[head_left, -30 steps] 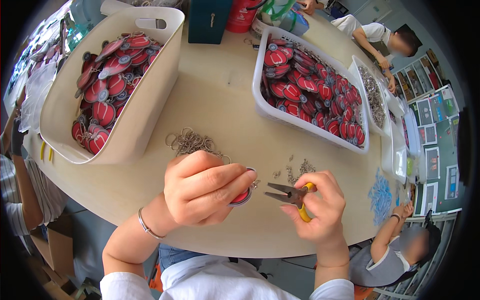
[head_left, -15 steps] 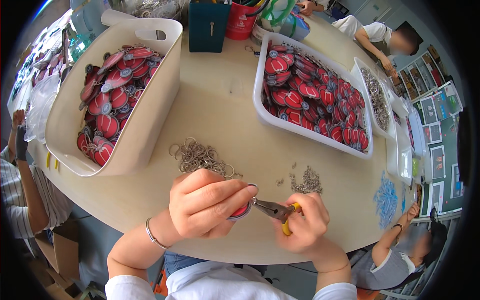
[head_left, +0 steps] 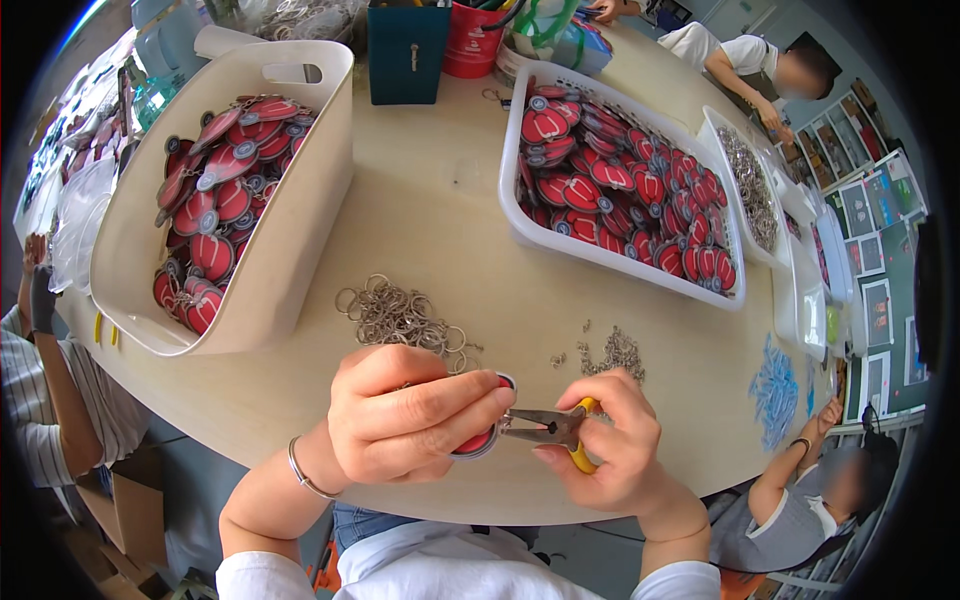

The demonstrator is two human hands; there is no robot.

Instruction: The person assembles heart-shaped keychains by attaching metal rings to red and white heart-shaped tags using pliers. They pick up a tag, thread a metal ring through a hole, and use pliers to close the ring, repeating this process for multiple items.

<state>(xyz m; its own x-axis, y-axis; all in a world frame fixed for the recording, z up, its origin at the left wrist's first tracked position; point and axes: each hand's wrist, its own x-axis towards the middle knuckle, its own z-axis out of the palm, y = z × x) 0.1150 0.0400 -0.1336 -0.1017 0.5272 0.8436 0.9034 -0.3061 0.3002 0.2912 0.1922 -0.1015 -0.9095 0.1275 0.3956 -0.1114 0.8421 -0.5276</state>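
My left hand [head_left: 415, 415] pinches a red pendant [head_left: 478, 440] with a grey rim between thumb and fingers; most of it is hidden behind the fingers. Closed around the yellow handles of a pair of pliers [head_left: 548, 427], my right hand [head_left: 605, 430] holds the tool level. The pliers' jaws are slightly apart and reach the pendant's edge, where a small metal link seems to sit, too small to make out. Just beyond my left hand lies a pile of key rings [head_left: 395, 315]. Small metal connectors [head_left: 615, 352] are heaped beyond my right hand.
A tall cream bin [head_left: 325, 200] of red pendants stands at left, and a white tray [head_left: 620, 262] of more at right. Behind are a green box [head_left: 405, 55] and a red cup [head_left: 470, 40]. Blue strips [head_left: 775, 390] lie at the right edge. Other people sit around the table.
The pliers' jaws have parted a little and turned more level at the pendant. My left hand has shifted slightly left, still holding the pendant.
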